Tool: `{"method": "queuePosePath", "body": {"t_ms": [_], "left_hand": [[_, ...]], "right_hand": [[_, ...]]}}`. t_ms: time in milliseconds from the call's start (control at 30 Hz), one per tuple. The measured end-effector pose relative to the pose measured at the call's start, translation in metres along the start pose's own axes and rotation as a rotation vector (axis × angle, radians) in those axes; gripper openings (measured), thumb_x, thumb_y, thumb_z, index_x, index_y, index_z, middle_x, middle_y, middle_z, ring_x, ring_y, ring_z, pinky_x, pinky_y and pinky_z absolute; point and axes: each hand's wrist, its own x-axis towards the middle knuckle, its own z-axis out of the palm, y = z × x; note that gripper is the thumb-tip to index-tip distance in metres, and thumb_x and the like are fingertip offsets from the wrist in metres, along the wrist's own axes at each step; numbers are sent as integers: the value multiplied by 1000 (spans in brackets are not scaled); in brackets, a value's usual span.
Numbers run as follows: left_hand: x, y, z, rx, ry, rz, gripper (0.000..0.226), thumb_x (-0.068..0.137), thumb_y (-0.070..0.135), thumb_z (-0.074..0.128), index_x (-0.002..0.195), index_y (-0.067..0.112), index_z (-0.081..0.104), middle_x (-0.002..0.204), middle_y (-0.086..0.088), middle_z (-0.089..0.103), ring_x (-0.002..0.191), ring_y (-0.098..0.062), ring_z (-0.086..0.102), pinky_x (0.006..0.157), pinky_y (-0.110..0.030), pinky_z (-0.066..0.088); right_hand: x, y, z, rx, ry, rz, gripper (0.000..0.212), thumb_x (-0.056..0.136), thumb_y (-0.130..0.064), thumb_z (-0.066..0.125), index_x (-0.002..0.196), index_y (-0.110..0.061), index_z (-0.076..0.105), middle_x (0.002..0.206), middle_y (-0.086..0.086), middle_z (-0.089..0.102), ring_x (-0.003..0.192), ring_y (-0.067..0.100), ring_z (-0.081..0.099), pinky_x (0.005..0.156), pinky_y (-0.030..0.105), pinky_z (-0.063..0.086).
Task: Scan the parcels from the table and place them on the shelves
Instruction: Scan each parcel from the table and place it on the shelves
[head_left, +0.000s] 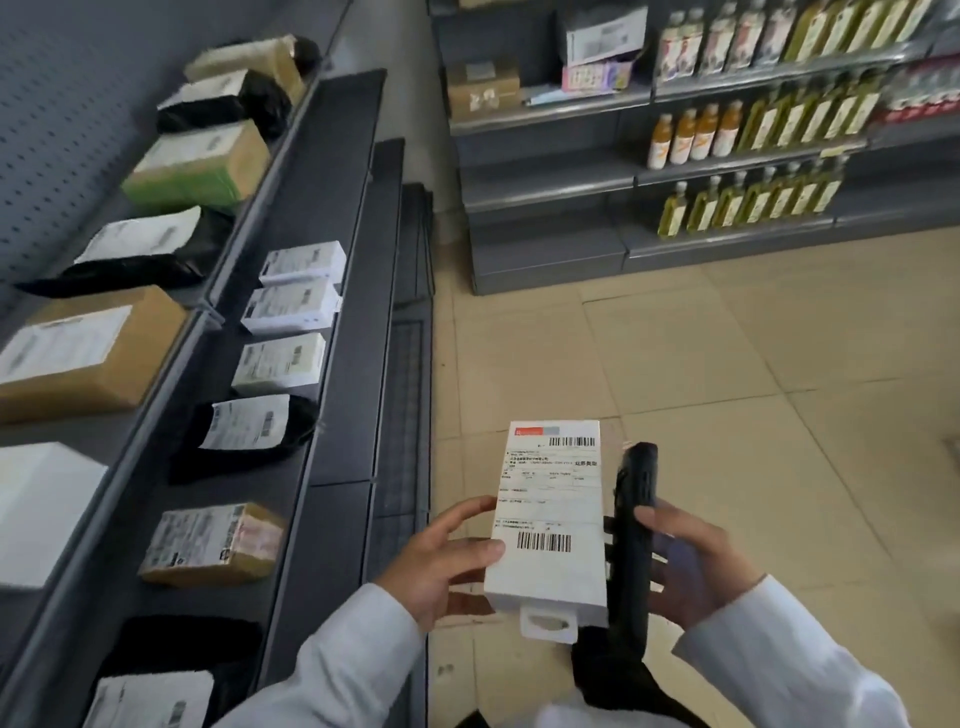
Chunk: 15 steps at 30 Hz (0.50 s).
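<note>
A: Which step?

B: Looks like scanning. The left hand (447, 558) grips the white parcel (550, 519) label-up over the floor; the right hand (685, 566) curls round the scanner (635, 525), just beside it.

A: Next?

B: Probably shelving it. The shelf (332, 322) to the left shows a bare stretch along its front edge, beside the parcels already there.

We observed even, diffuse lighting with faint shadows. Wide-angle distortion bent the left shelves (291, 332); far bottles (748, 202) and near-left edges appeared blurred.
</note>
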Motion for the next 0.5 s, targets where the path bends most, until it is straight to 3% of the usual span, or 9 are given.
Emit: {"method": "queuePosePath", "body": {"t_ms": [67,167,300,367,500], "left_hand": [[19,26,0,-17,42,-1,77,61,23,86,132,29,55,117,-17,71,106,-38,68,79,-49,56],[46,64,-1,-57,178,33,70,71,14,84,132,27,53,113,-12,73,102,-35,70,73,-47,58],[84,100,-2,-118,357,93,54,86,4,68,132,28,53,104,-5,76,96,-29,73,80,-54,59],[104,115,-5,-143,424,103,54,88,3,67,133,29,52,101,-1,77,95,-26,73,83,-57,57],[154,148,-19,-222,458,122,58,88,0,67,133,32,50,99,0,77,95,-27,73,82,-59,56]], "right_hand": [[31,-32,-2,-5,-24,14,106,21,-33,95,123,-19,70,108,12,74,80,27,73,62,40,59],[73,-81,-1,-27,-69,32,115,16,-36,97,125,-21,67,118,14,73,100,35,72,72,45,58],[128,-132,6,-115,-116,52,122,11,-39,98,127,-22,63,117,14,73,107,39,69,85,53,57],[154,-151,13,-161,-138,61,117,13,-36,98,125,-23,65,113,13,75,103,37,71,86,53,57],[208,-187,28,-243,-165,54,89,35,-28,86,123,-23,68,107,11,76,97,27,72,80,49,57]]}}
